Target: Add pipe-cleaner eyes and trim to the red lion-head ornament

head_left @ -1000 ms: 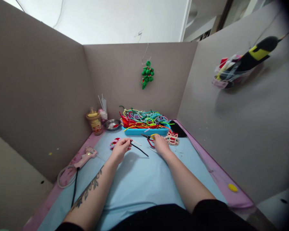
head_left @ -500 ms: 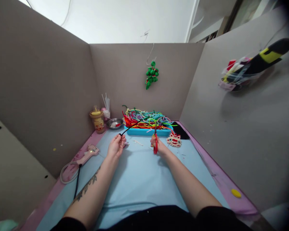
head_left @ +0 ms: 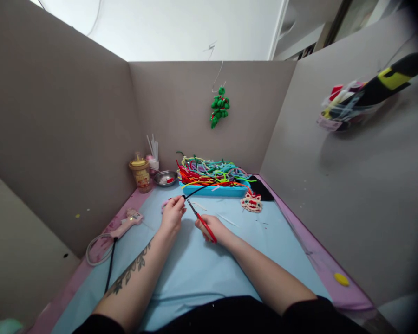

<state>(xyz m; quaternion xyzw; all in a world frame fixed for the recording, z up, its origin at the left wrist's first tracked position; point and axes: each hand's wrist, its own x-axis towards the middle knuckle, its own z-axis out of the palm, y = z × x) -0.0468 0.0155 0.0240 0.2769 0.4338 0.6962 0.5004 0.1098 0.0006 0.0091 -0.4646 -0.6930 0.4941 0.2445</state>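
Observation:
Pinched in my left hand (head_left: 173,213) is a black pipe cleaner (head_left: 199,188), bent at the fingertips, its free length reaching up and right toward the tray. My right hand (head_left: 211,227) is closed around red-handled scissors (head_left: 204,223). The scissor tips are at the pipe cleaner close to my left fingertips; whether the blades touch it I cannot tell. A pink item (head_left: 165,204) lies partly hidden behind my left hand. White scraps (head_left: 198,206) and a thin white stick (head_left: 227,219) lie on the blue cloth beyond my hands.
A blue tray (head_left: 214,190) heaped with coloured pipe cleaners stands at the back. Right of it lies a red and cream figure (head_left: 251,202). On the left are a pink glue gun (head_left: 127,226) with its cable, a metal bowl (head_left: 166,178) and a lidded cup (head_left: 141,174). Grey panels enclose the table.
My right hand has moved left and toward me, turning the scissors from upright to pointing up-left at the pipe cleaner. My left hand has shifted slightly right with the pipe cleaner.

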